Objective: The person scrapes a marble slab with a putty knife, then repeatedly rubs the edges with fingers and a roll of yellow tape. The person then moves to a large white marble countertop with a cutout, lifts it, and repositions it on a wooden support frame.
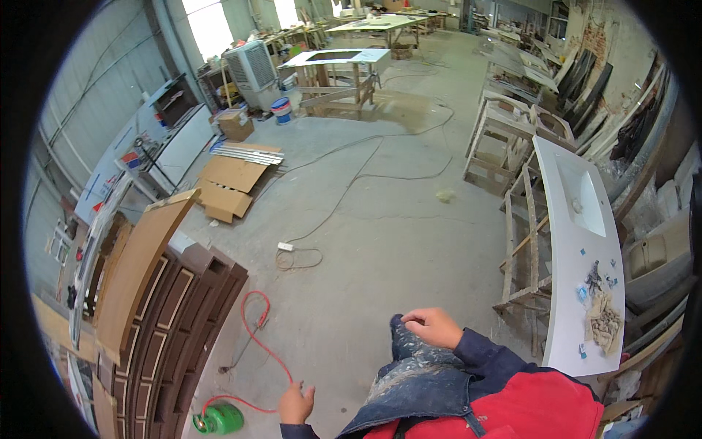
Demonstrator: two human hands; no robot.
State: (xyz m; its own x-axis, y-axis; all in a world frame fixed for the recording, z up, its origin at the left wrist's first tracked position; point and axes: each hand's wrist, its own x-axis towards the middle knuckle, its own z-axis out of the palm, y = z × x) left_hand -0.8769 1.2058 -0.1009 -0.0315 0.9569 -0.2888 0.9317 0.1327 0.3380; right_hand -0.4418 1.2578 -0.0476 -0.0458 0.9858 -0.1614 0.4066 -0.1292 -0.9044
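My left hand (pixel 296 404) hangs low near the bottom edge, thumb and fingers apart, with nothing visible in it. Behind it runs a red hose (pixel 272 353), which joins a green gas cylinder (pixel 221 419) to a torch (pixel 251 339) lying on the floor. My right hand (pixel 437 327) is held above my paint-stained trouser leg (pixel 420 373), its fingers loosely bent and nothing seen between them. Neither hand touches the torch or the cylinder, as far as I can see.
Brown curved cabinet parts (pixel 172 322) stand at left. On the right, a white basin countertop (pixel 567 241) rests on wooden trestles, with a crumpled cloth (pixel 604 322) on it. A cable with a white power strip (pixel 286 246) crosses the floor. Flattened cardboard (pixel 228 183) lies beyond.
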